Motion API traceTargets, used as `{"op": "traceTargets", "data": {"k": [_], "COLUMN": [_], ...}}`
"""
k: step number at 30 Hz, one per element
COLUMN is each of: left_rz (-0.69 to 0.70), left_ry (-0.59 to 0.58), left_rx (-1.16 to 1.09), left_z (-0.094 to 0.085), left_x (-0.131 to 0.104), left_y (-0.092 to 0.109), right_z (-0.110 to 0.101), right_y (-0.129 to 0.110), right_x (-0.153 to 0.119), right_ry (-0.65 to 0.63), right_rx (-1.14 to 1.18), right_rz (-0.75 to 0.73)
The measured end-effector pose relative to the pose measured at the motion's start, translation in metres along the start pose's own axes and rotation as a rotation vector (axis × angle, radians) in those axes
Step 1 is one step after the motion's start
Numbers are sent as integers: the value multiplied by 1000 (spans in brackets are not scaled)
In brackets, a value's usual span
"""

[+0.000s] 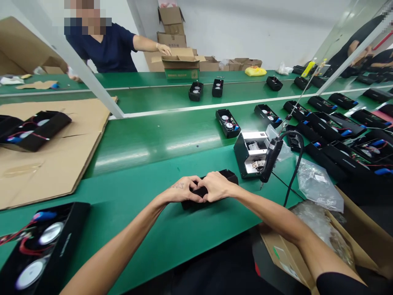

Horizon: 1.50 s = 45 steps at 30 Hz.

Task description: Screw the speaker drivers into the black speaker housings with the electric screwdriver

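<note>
A black speaker housing (229,175) lies on the green bench in front of me, partly covered by both hands. My left hand (186,189) is closed at its left part, thumb and fingers bent over the near wall. Against it, my right hand (216,186) is closed too, its fingers curled down over the middle of the housing. The fingertips of the two hands nearly meet. Whatever lies inside the housing beneath them is hidden. To the right of the hands hangs a black electric screwdriver (272,157), its bit pointing down.
A screw feeder (251,153) stands behind the screwdriver. Open speaker housings with wires crowd the right, and one (58,241) lies front left. Cardboard (82,155) covers the left side. A plastic bag (319,184) lies at right. Across the bench, a person (113,49) reaches toward a carton (181,71).
</note>
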State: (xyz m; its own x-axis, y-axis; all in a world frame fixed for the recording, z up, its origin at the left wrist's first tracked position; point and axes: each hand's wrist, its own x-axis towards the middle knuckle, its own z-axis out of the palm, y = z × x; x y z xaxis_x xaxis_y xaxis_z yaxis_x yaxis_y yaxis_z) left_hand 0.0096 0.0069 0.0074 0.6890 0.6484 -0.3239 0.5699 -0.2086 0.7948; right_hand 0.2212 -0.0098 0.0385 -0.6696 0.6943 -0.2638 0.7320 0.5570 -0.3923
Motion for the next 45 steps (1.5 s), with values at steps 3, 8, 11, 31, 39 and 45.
{"op": "traceTargets", "data": {"k": [3,8,11,31,39,45], "left_rz": [19,63,91,518,490,481], "left_ry": [12,48,93,663,664,675], "left_rx": [17,105,193,682,794,760], "left_z": [4,7,18,105,101,100], "left_x": [-2,-4,-9,-34,-17,-10], "left_y": [-2,-4,-4,-41,-37,-27], "right_z": [6,13,15,54,-14,-26], "right_y": [0,-5,-5,119,110,114], "right_x": [-3,-14,-40,-129,-116,-108], "right_ry": [26,68,256,1377,1726,1511], "right_rx": [-14,-68,-13,857,794,738], "right_rz": [-20,-58,-165,411,199,356]}}
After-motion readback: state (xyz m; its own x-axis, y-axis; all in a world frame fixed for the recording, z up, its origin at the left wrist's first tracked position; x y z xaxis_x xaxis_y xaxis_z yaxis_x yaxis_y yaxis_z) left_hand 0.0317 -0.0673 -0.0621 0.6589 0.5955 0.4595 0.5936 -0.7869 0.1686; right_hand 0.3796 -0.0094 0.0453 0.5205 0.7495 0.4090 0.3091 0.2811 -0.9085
